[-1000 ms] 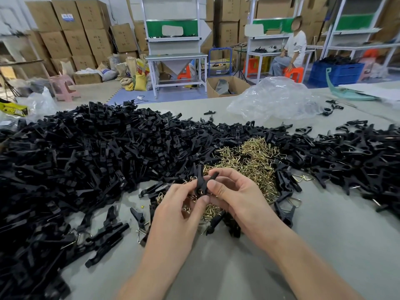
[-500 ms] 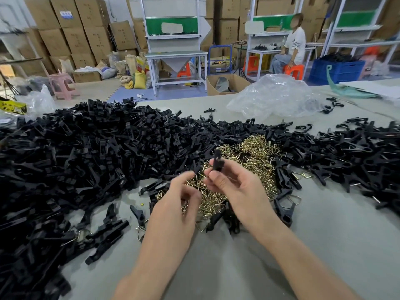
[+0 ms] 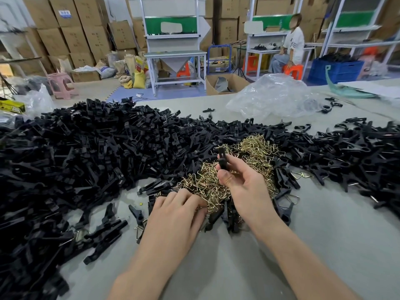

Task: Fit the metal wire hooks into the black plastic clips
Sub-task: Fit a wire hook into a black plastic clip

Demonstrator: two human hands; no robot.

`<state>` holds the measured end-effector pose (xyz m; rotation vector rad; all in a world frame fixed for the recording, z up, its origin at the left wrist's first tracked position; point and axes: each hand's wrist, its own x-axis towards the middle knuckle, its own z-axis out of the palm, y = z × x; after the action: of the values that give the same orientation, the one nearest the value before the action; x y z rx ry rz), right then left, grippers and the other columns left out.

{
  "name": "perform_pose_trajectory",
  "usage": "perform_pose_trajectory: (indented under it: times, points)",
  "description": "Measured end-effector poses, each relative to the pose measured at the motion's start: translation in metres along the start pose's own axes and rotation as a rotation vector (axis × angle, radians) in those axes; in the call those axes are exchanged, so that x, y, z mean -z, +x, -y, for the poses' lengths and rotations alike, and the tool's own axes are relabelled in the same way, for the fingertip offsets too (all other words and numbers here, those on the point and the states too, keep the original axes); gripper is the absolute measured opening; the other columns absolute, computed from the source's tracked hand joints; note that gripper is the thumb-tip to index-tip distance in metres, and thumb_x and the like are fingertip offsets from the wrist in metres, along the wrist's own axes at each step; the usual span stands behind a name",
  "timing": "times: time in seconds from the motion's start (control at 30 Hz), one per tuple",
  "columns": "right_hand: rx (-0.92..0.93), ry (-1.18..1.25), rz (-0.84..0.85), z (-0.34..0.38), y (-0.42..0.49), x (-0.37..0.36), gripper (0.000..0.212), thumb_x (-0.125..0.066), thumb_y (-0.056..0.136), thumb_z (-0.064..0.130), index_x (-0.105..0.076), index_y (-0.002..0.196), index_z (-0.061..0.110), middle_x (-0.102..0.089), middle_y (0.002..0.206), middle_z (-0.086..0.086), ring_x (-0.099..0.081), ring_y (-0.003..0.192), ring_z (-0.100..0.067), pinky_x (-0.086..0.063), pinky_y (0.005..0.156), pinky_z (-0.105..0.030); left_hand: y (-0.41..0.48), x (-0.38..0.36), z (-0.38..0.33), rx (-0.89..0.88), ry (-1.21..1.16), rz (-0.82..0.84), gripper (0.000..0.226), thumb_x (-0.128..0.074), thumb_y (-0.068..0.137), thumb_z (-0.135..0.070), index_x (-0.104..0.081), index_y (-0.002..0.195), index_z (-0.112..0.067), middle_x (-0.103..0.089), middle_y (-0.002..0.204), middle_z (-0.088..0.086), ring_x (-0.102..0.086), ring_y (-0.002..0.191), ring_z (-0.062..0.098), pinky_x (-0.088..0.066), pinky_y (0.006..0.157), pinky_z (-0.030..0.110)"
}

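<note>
The black clip you are working on stands upright in your right hand, pinched between thumb and fingertips just above the heap of wire hooks. I can make out no wire in it, so I judge this one is not yet fitted. Your left hand lies knuckles-up on the near edge of that heap, fingers curled down among the hooks. Whether they have already pinched one, I cannot tell.

A few finished clips with a wire loop showing lie near your right wrist, and others lie at the near left. Against them, the loose clips spread in a deep pile across most of the table — by the look of it, nearly all the work is left.

A second ago both your hands met on the clip, low over the hooks. Half a second ago they had parted, with the clip in your right hand — now your left hand has dropped to the heap.
</note>
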<state>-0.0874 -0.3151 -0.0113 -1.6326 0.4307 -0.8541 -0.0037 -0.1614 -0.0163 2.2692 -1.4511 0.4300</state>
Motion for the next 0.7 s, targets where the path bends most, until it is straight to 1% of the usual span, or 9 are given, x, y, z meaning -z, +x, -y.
perform_pose_trajectory:
  times: [0.1, 0.17, 0.27, 0.4, 0.47, 0.53, 0.57, 0.63, 0.7]
  points:
    - [0.007, -0.026, 0.007, 0.0007, -0.0009, -0.0003, 0.027, -0.064, 0.098, 0.014, -0.068, 0.120, 0.028, -0.072, 0.102, 0.020, -0.066, 0.095, 0.000, -0.051, 0.092, -0.017, 0.0010, 0.0003, 0.0004, 0.023, -0.060, -0.019, 0.012, -0.053, 0.095, -0.033, -0.063, 0.094, -0.028, -0.059, 0.094, -0.014, -0.059, 0.086, 0.012, -0.046, 0.078, 0.032]
    - [0.010, -0.030, 0.005, 0.0010, -0.0007, 0.0003, 0.026, -0.065, 0.098, 0.015, -0.068, 0.122, 0.025, -0.073, 0.102, 0.019, -0.066, 0.095, 0.000, -0.051, 0.094, -0.021, 0.0020, -0.0007, 0.0012, 0.103, -0.225, -0.037, 0.013, -0.049, 0.098, -0.035, -0.060, 0.095, -0.030, -0.058, 0.095, -0.019, -0.056, 0.090, 0.003, -0.043, 0.081, 0.025]
    - [0.002, -0.026, 0.005, 0.0021, -0.0010, -0.0009, 0.029, -0.066, 0.097, 0.015, -0.068, 0.125, 0.024, -0.073, 0.104, 0.018, -0.068, 0.099, -0.002, -0.052, 0.099, -0.027, 0.0038, -0.0033, 0.0041, 0.257, -0.452, -0.107, 0.010, -0.057, 0.098, -0.029, -0.061, 0.090, -0.036, -0.061, 0.092, -0.023, -0.056, 0.093, -0.005, -0.040, 0.077, 0.011]
    - [-0.007, -0.034, 0.028, 0.0010, -0.0019, -0.0020, 0.031, -0.067, 0.096, 0.017, -0.067, 0.123, 0.030, -0.073, 0.107, 0.016, -0.068, 0.105, -0.007, -0.053, 0.102, -0.034, 0.0038, -0.0047, 0.0063, 0.333, -0.529, -0.151, 0.016, -0.060, 0.097, -0.029, -0.060, 0.086, -0.041, -0.062, 0.094, -0.032, -0.059, 0.092, -0.007, -0.039, 0.074, 0.005]
    - [0.001, -0.060, 0.043, 0.0007, -0.0022, -0.0018, 0.031, -0.068, 0.096, 0.018, -0.067, 0.124, 0.031, -0.073, 0.108, 0.018, -0.068, 0.104, -0.004, -0.052, 0.100, -0.029, 0.0038, -0.0029, 0.0064, 0.310, -0.511, -0.191, 0.015, -0.058, 0.097, -0.031, -0.059, 0.088, -0.043, -0.063, 0.092, -0.029, -0.059, 0.090, -0.006, -0.039, 0.073, 0.005]
    - [0.024, -0.108, 0.061, -0.0001, -0.0031, -0.0012, 0.031, -0.069, 0.095, 0.019, -0.066, 0.120, 0.037, -0.072, 0.107, 0.022, -0.066, 0.103, 0.003, -0.049, 0.094, -0.014, 0.0035, -0.0011, 0.0062, 0.270, -0.461, -0.222, 0.010, -0.056, 0.097, -0.035, -0.058, 0.092, -0.043, -0.062, 0.086, -0.026, -0.059, 0.089, -0.006, -0.039, 0.073, 0.005]
    - [0.035, -0.139, 0.067, -0.0004, -0.0037, -0.0012, 0.031, -0.069, 0.095, 0.020, -0.065, 0.120, 0.038, -0.072, 0.106, 0.023, -0.064, 0.102, 0.006, -0.046, 0.091, -0.009, 0.0036, -0.0003, 0.0064, 0.254, -0.445, -0.231, 0.007, -0.055, 0.097, -0.035, -0.059, 0.094, -0.041, -0.061, 0.086, -0.027, -0.059, 0.088, -0.006, -0.039, 0.073, 0.005]
    - [0.043, -0.178, 0.080, 0.0005, -0.0047, -0.0011, 0.033, -0.069, 0.096, 0.021, -0.064, 0.125, 0.035, -0.071, 0.106, 0.024, -0.062, 0.103, 0.008, -0.042, 0.087, -0.003, 0.0036, 0.0014, 0.0077, 0.204, -0.410, -0.239, 0.010, -0.051, 0.099, -0.037, -0.061, 0.099, -0.035, -0.058, 0.091, -0.026, -0.057, 0.089, -0.006, -0.040, 0.075, 0.007]
    - [0.054, -0.184, 0.101, 0.0009, -0.0057, -0.0013, 0.032, -0.068, 0.096, 0.021, -0.063, 0.124, 0.037, -0.070, 0.105, 0.029, -0.062, 0.101, 0.010, -0.041, 0.085, -0.002, 0.0037, 0.0029, 0.0100, 0.147, -0.351, -0.241, 0.014, -0.047, 0.101, -0.036, -0.060, 0.103, -0.032, -0.055, 0.095, -0.022, -0.056, 0.089, -0.003, -0.042, 0.075, 0.012]
